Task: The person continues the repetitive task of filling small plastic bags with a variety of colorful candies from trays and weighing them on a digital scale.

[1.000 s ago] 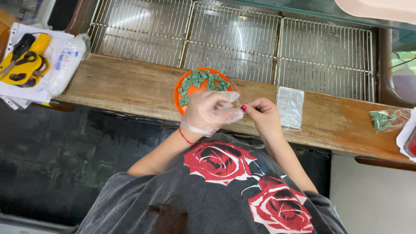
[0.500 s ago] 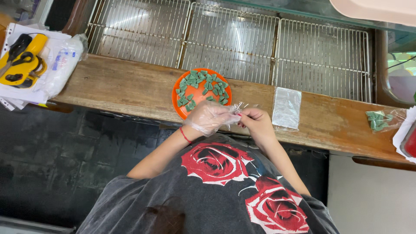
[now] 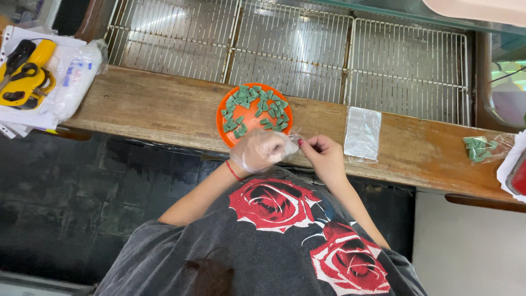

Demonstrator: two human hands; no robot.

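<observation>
Person stands at a long wooden bench [image 3: 153, 107], both hands together at its near edge, just below an orange plate [image 3: 253, 115]. Left hand [image 3: 262, 150] wears a thin clear plastic glove, fingers curled in and pinching something small & transparent, looks like a little clear bag [image 3: 294, 137], tho it's too small to be sure. Right hand [image 3: 323, 154] is bare, red-painted nails, fingers also closed in a pinch on the same clear bit from the other side; the 2 hands nearly touch. Red band on the left wrist.

The plate sits on the bench right above the left hand, loaded w/ many small green pieces [image 3: 255, 107] scattered over it, mostly in the upper half. Just right of the right hand lies a flat clear plastic bag [image 3: 362, 133], apart from the hand. Further right, near the bench end, a small bag w/ green pieces [image 3: 481, 149] inside. Behind the bench, wire racks [image 3: 296, 52] run across. Far left: yellow scissors [image 3: 24, 74] on a stack of papers & plastic packets [image 3: 76, 77].
</observation>
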